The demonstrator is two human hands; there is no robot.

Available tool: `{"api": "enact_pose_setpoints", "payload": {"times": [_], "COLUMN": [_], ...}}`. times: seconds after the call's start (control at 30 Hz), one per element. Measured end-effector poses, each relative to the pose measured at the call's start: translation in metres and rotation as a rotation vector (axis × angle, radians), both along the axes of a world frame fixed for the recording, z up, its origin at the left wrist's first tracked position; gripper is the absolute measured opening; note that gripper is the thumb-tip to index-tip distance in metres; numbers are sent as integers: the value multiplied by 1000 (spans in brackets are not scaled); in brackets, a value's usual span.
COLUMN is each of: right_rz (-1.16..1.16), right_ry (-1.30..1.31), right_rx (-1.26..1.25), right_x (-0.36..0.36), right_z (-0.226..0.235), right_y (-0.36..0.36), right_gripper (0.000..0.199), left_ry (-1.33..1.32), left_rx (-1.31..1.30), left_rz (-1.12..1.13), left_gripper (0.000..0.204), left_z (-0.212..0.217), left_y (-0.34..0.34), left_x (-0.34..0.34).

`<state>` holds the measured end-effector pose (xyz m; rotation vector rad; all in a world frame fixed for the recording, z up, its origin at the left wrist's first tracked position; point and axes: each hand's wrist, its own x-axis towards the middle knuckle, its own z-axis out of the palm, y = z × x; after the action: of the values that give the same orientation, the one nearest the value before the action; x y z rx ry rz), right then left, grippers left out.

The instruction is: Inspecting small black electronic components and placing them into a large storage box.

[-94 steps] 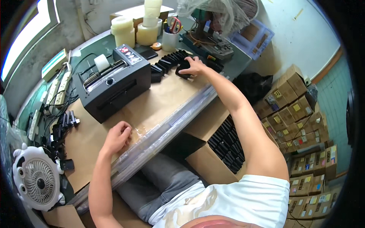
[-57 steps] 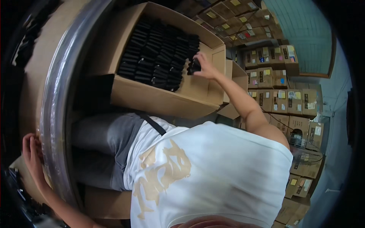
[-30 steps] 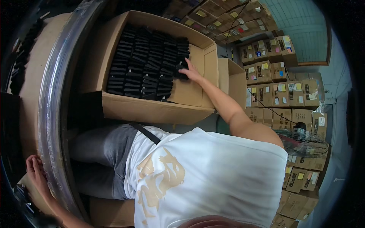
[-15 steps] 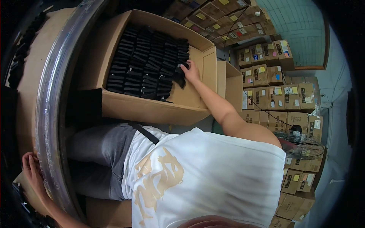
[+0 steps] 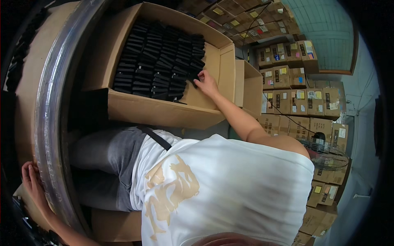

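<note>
A large open cardboard box [image 5: 152, 110] holds several tight rows of narrow black pieces [image 5: 158, 61]; their exact kind does not show. My right hand [image 5: 207, 85] reaches into it, with fingers bent and closed on a black piece [image 5: 193, 77] at the end of a row, mostly hidden by the fingers and its neighbours. At lower left, my left hand [image 5: 34, 182] lies on a brown work surface [image 5: 26, 135], just beyond its plastic-wrapped edge [image 5: 49, 123]. Its fingers are stretched out, slightly bent, with nothing in them.
A smaller open carton [image 5: 249, 88] adjoins the box. Stacked cartons [image 5: 291, 102] line the wall, and a wire-caged fan [image 5: 326, 153] stands in front of them. More black pieces [image 5: 20, 53] lie along the work surface's far left. Another cardboard box [image 5: 115, 225] sits beside my legs.
The black piece that hung from my right hand over the bare box floor is now against the end of a row. My left hand has stayed on the surface; the view has shifted slightly.
</note>
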<state>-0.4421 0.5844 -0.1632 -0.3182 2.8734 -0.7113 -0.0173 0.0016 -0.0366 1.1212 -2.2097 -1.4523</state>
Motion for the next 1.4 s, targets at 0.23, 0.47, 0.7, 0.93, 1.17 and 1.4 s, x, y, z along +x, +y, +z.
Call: {"api": "enact_pose_setpoints", "payload": {"times": [0.23, 0.47, 0.7, 0.93, 1.17, 1.4], "right_rz": [70, 241, 492, 505, 289, 249], "right_ry": [-76, 9, 293, 400, 403, 269], "right_rx": [-146, 132, 296, 395, 343, 238], "right_x": [-9, -7, -23, -13, -6, -19], "right_z": [1, 12, 14, 18, 7, -6], "right_y": [-11, -11, -18, -21, -17, -16], "right_gripper": [30, 33, 33, 37, 37, 50], "left_ry": [25, 13, 15, 24, 12, -14], "left_rx": [-52, -84, -45, -71, -44, 13], "left_rz": [-31, -71, -42, -45, -61, 128], "left_gripper": [20, 20, 20, 21, 21, 14], "left_z": [4, 2, 0, 1, 2, 10], "left_y": [4, 1, -2, 6, 0, 10], "left_x": [-2, 1, 3, -2, -2, -11]}}
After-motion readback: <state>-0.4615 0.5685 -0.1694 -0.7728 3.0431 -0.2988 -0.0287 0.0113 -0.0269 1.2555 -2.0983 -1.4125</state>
